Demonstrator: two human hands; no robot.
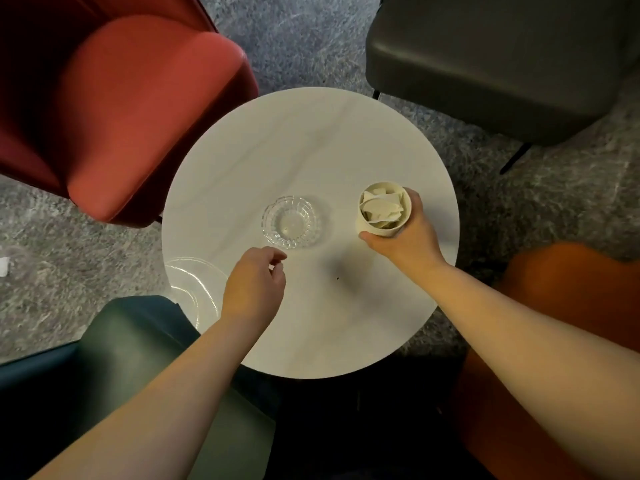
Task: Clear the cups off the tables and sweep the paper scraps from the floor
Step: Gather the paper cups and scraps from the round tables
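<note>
A cream paper cup (375,228) stuffed with crumpled white paper stands at the right side of the round white table (311,140). My right hand (408,233) grips the cup from its right and near side. My left hand (256,282) hovers over the table's near left part, fingers loosely curled, holding nothing that I can see. It is just short of a clear glass ashtray (291,221) in the table's middle. One white paper scrap (4,266) lies on the grey carpet at the far left edge.
Four chairs ring the table: a red armchair (121,116) at back left, a dark grey one (502,64) at back right, an orange one (561,341) at near right, a dark green one (131,358) at near left. Grey carpet (304,39) shows between them.
</note>
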